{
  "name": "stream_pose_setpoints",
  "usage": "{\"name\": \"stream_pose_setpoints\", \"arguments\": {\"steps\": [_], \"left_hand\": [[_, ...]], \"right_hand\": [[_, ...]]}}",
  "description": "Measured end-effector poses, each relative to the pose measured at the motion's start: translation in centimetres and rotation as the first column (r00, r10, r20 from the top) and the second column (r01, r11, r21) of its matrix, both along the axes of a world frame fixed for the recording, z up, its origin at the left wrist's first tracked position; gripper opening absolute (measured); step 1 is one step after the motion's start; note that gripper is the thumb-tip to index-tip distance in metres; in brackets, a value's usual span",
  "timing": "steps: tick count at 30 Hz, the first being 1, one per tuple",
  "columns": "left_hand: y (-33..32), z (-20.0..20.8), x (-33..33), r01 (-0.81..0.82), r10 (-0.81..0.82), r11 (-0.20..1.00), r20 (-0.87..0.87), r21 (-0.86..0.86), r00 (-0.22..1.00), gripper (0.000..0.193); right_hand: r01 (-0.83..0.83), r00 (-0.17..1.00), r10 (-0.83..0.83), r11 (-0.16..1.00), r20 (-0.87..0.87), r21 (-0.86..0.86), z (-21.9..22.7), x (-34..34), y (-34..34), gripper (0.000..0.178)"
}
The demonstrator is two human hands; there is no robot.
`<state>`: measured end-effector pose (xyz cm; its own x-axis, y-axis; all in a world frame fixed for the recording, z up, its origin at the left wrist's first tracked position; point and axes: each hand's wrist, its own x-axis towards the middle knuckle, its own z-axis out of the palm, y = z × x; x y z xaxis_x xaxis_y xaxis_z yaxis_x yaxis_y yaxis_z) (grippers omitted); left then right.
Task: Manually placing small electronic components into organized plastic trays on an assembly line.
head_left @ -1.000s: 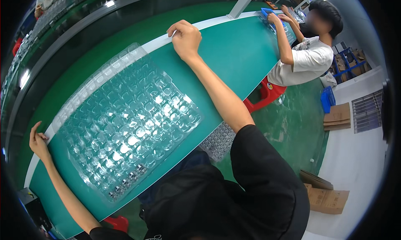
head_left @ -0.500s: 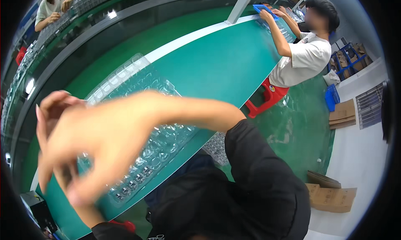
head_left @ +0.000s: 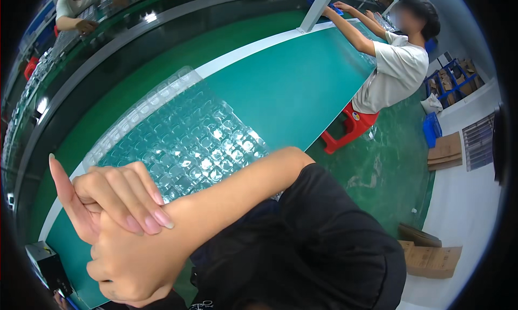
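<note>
We see the left hand (head_left: 116, 194) clasping the right hand (head_left: 132, 267) near its wrist, above the near edge of the green table (head_left: 280, 78). The right fingers curl into a loose fist; we cannot tell whether they enclose anything. The clear tray (head_left: 178, 129) lies on the table, overlapping its white far rim (head_left: 248, 51).
</note>
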<state>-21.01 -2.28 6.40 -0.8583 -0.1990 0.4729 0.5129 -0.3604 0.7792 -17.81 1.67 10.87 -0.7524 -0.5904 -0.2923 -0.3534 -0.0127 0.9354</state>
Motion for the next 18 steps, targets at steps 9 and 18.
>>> {"name": "stream_pose_setpoints", "arguments": {"steps": [9,18], "left_hand": [[-0.4,-0.6,0.1,0.023,-0.041,0.995,-0.18,-0.098,0.983,0.079],[2.4,4.0,1.6,-0.487,0.506,0.863,0.248,-0.137,0.826,0.077]], "right_hand": [[0.786,0.244,-0.26,0.617,-0.934,0.033,-1.7,-3.2,0.0,0.021],[0.784,-0.497,0.758,0.184,-0.422,-0.593,-2.0,-9.0,3.3,0.019]]}}
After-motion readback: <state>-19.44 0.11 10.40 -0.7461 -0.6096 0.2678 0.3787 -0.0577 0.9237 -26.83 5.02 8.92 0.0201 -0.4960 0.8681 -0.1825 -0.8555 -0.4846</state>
